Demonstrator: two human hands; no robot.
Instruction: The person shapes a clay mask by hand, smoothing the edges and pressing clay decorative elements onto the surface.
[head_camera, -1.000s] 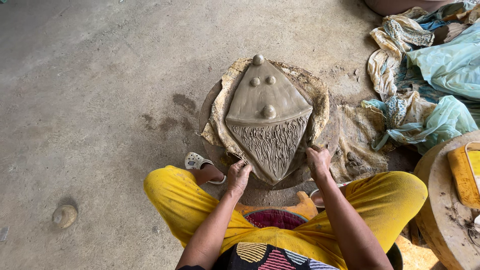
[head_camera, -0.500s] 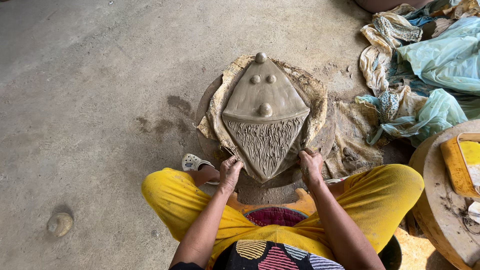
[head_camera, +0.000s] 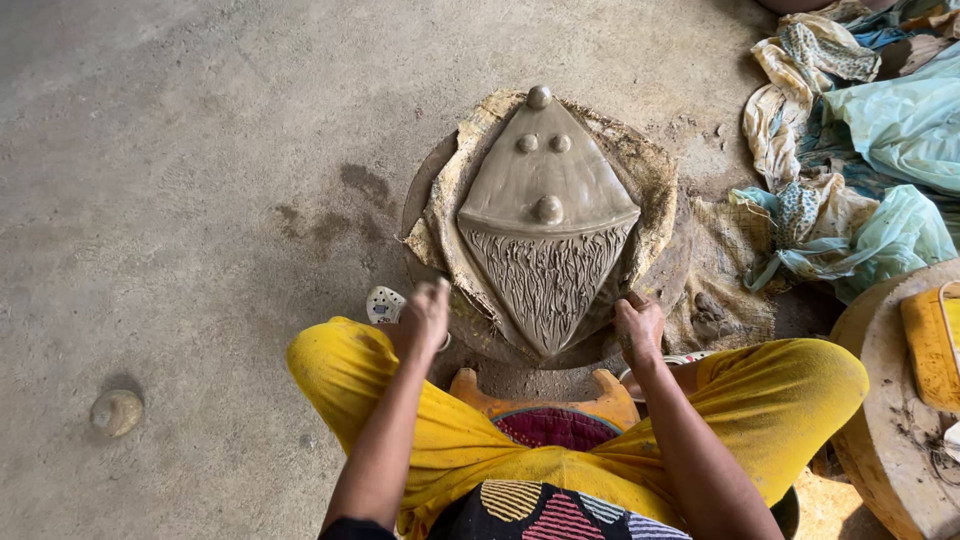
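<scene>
— Fingers first: what are they doing?

— Fingers of the right hand (head_camera: 638, 325) are curled together on the lower right edge of the clay slab (head_camera: 548, 215), touching it. The left hand (head_camera: 425, 318) is blurred, just beside the slab's lower left edge; I cannot tell whether its fingers are apart or together, or whether they touch the clay.

— And the slab itself?

— It lies flat between and beyond the two hands, its bottom tip pointing between them, on a cloth (head_camera: 640, 170) over a round board (head_camera: 690, 255).

— Counts?

— One slab. Four clay balls (head_camera: 547, 209) on it: one at the top tip, two side by side below that, one at the middle. Below that one, a field of scratched lines.

— Around the slab?

— Right of it, a heap of rags (head_camera: 850, 130). Far left of it, one stone (head_camera: 116, 411) on the floor. Below it, one stool (head_camera: 545, 395) between yellow-clad knees.
</scene>
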